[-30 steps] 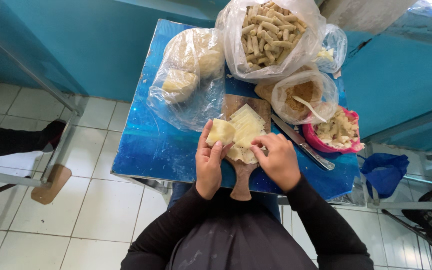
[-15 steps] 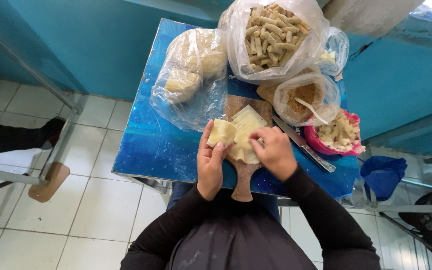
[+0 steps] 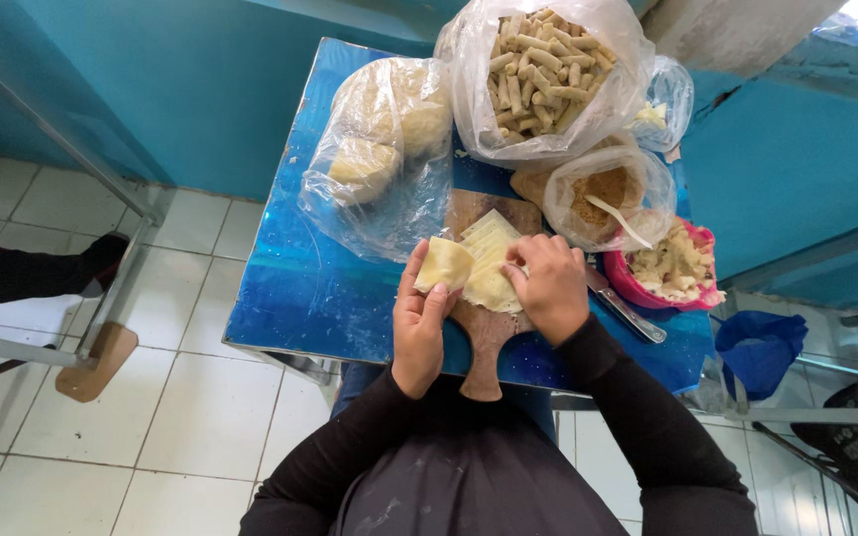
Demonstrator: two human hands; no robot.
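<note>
- Left hand (image 3: 419,323): closed on folded dough sheet (image 3: 444,264), lifted slightly further off the board.
- Right hand (image 3: 548,286): fingers still pressing flat dough stack (image 3: 492,263) on wooden board (image 3: 484,342).
- Table (image 3: 290,288): unchanged.

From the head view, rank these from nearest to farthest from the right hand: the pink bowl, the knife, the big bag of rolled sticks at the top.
From the right hand:
1. Knife, just to its right on the blue table.
2. Pink bowl, farther right, past the knife.
3. Bag of rolled sticks, at the table's far edge.
</note>
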